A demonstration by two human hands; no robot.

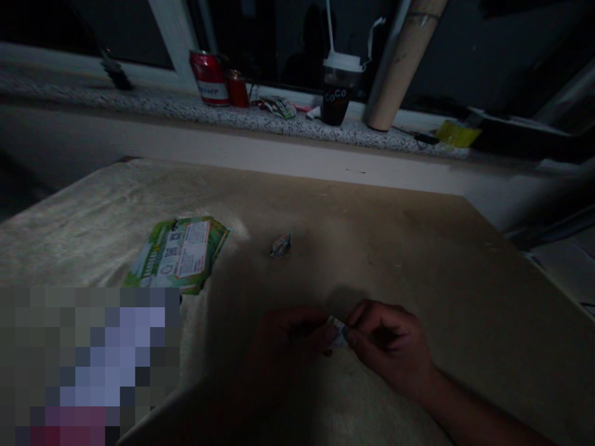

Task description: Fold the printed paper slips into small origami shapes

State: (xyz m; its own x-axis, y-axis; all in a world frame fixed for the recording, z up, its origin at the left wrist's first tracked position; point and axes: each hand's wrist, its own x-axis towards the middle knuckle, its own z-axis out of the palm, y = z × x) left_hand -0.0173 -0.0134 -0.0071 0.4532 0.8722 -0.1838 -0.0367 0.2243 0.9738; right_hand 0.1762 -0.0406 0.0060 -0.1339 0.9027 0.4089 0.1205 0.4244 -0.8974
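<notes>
Both my hands meet low over the tan table (418,248) in dim light. My left hand (290,337) and my right hand (388,344) pinch a small folded piece of paper (336,331) between their fingertips, fingers closed on it. A second small folded paper piece (281,246) lies on the table beyond my hands. A stack of green printed leaflets (179,254) lies to the left of it.
A speckled window ledge (223,111) runs along the back with a red can (209,77), a smaller red can (237,88), a dark lidded cup with a straw (338,93), a cardboard tube (404,62) and a yellow item (458,133). The lower left is blurred out.
</notes>
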